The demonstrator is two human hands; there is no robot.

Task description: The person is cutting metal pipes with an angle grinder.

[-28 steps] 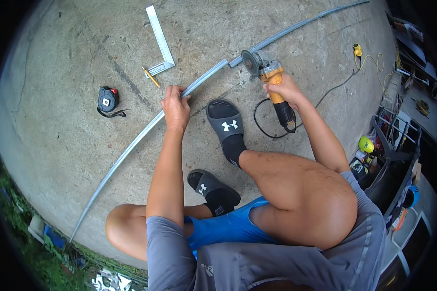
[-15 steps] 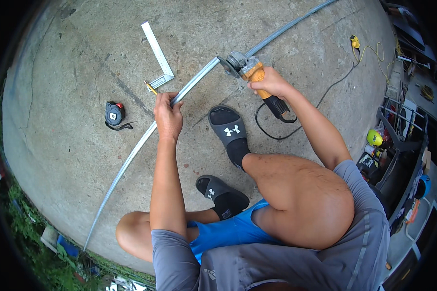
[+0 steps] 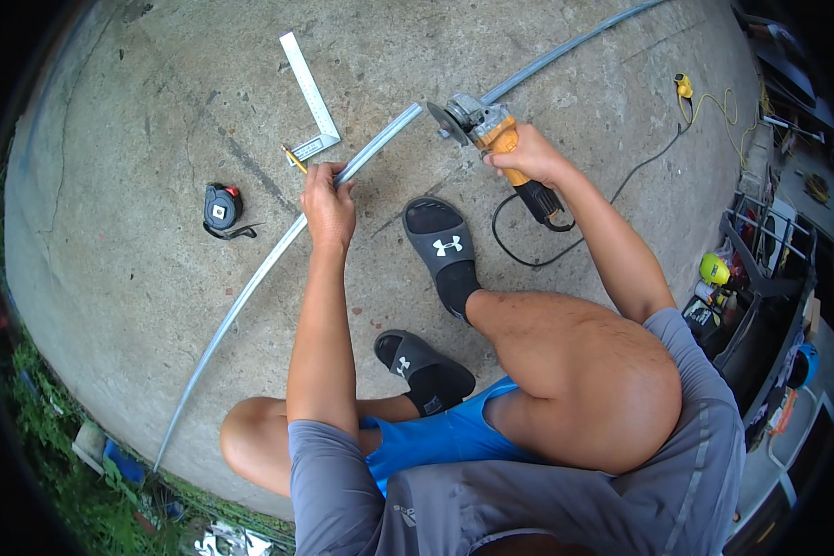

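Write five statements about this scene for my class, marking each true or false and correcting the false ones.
1. The right hand holds an orange angle grinder. True.
2. The left hand is empty. False: it grips a metal bar.
3. An L-shaped square lies on the ground. True.
4. The tape measure lies right of the grinder. False: it lies left of both hands.
5. The grinder has a black cord. True.
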